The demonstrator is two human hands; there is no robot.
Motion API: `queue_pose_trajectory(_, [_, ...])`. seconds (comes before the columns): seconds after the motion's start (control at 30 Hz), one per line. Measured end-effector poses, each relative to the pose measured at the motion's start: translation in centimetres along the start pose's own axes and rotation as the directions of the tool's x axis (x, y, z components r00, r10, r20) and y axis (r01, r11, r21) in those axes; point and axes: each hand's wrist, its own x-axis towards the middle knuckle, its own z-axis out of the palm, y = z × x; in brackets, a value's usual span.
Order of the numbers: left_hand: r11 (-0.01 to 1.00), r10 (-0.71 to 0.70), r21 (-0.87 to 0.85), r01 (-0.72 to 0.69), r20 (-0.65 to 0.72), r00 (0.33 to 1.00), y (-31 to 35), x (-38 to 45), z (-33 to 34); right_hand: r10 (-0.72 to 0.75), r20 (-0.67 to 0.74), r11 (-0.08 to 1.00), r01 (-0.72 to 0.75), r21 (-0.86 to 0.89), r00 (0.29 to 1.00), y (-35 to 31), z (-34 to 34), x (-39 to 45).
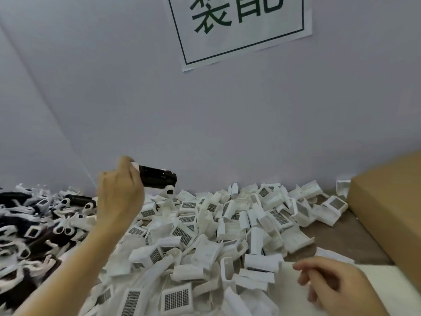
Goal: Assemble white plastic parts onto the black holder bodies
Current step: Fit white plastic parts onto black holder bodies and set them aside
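My left hand is raised above the table and grips a black holder body with white parts at both ends, held roughly level and pointing right. My right hand hovers low at the front right with loosely curled fingers and holds nothing. A wide heap of white plastic parts, many with grey mesh faces, covers the table between the hands. To the left lies a pile of black holder bodies with white parts on them.
A brown cardboard box stands at the right edge. The grey wall rises directly behind the heap and carries a paper sign. A strip of brown table shows beside the box.
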Motion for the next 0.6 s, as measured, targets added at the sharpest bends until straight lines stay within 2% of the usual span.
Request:
queue_pose_trajectory(0.03, [0.996, -0.008, -0.084, 0.010, 0.022, 1.000, 2.2, -1.4, -0.4, -0.085, -0.074, 0.995, 0.089, 0.042, 0.994, -2.2, -0.3, -0.4])
queue_pose_trajectory(0.1, [0.971, -0.041, -0.228, 0.076, 0.154, 0.987, 6.6, -4.5, -1.2, -0.174, -0.149, 0.956, 0.203, 0.212, 0.973, -2.9, -2.2, -1.1])
queue_pose_trajectory(0.17, [0.919, -0.041, -0.364, 0.153, 0.297, 0.954, 10.0, -7.0, -1.8, -0.210, -0.184, 0.920, 0.258, 0.296, 0.960, -3.1, -2.9, -0.8])
queue_pose_trajectory(0.23, [0.870, 0.002, -0.460, 0.179, 0.367, 0.930, 12.9, -9.5, -2.0, -0.206, -0.212, 0.884, 0.274, 0.378, 0.955, -3.5, -3.4, -0.9])
queue_pose_trajectory(0.37, [0.746, 0.009, -0.609, 0.270, 0.414, 0.910, 16.6, -13.5, -0.9, -0.215, -0.064, 0.820, 0.216, 0.530, 0.975, -4.1, -4.4, -1.2])
queue_pose_trajectory(0.4, [0.711, 0.002, -0.641, 0.290, 0.414, 0.910, 17.1, -14.3, -0.4, -0.246, -0.027, 0.824, 0.223, 0.521, 0.969, -4.2, -4.4, -1.2])
queue_pose_trajectory(0.5, [0.654, -0.034, -0.687, 0.317, 0.392, 0.919, 17.6, -15.5, 1.1, -0.363, 0.014, 0.876, 0.336, 0.346, 0.932, -4.2, -4.4, -1.3])
queue_pose_trajectory(0.6, [0.612, -0.077, -0.697, 0.375, 0.419, 0.905, 17.2, -15.4, 2.6, -0.376, 0.010, 0.907, 0.365, 0.210, 0.927, -3.8, -4.4, -1.0])
